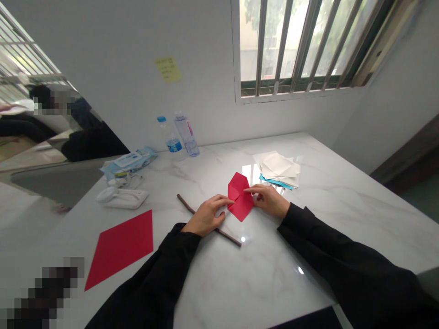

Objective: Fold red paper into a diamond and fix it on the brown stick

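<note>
A piece of red folded paper [240,205], with several creases and a pointed lower end, lies between my two hands on the white marbled table. My left hand [206,214] is curled at its left edge, fingertips pressing on a flap and the thumb tucked below. On the other side, my right hand [269,199] grips the right edge, index finger on top and thumb beneath. A thin brown stick [228,236] lies on the table and passes under my left hand, which hides its middle. Left of that arm lies a flat red paper sheet [126,244].
A stack of white and blue papers [277,167] lies behind my right hand. Two plastic bottles [187,135] stand against the wall. A wipes pack [128,160], cables and a white device [123,197] sit at the left. Another person [89,128] is beyond a partition.
</note>
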A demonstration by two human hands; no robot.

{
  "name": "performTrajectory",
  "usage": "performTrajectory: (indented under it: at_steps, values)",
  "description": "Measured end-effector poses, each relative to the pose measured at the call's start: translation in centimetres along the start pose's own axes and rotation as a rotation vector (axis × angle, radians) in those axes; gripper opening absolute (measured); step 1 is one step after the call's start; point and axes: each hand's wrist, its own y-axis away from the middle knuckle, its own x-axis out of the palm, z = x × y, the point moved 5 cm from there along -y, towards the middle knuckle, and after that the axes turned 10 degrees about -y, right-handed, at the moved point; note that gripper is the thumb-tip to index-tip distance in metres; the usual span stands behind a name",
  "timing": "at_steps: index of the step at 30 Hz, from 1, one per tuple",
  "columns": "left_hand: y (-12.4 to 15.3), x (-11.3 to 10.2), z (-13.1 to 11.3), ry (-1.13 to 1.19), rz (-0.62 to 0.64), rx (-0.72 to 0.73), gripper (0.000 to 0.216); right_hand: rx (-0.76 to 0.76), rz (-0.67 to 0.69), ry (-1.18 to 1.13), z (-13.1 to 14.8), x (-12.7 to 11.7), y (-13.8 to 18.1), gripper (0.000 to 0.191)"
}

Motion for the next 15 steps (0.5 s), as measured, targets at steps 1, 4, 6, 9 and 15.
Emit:
performTrajectory:
  at_steps: [1, 4, 6, 9, 15]
  values:
    - [-0.01, 0.03, 0.08, 0.000, -0.009, -0.010, 0.048, 0.002, -0.031, -0.017, -0.23, -0.04, -0.05, 0.040]
    - [-0.06, 0.14, 0.39, 0.009, -0.054, -0.066, 0.041, 0.021, -0.097, -0.103, -0.80, -0.04, -0.20, 0.034]
    - [-0.10, 0.26, 0.50, 0.026, -0.077, -0.090, 0.035, 0.054, -0.128, -0.169, -1.06, -0.06, -0.29, 0.032]
    - [-0.14, 0.40, 0.51, 0.039, -0.102, -0.100, 0.031, 0.105, -0.168, -0.231, -1.16, -0.24, -0.39, 0.033]
    - [-0.06, 0.13, 0.95, 0.045, -0.210, -0.141, 0.018, 0.155, -0.147, -0.249, -1.22, -0.25, -0.40, 0.034]
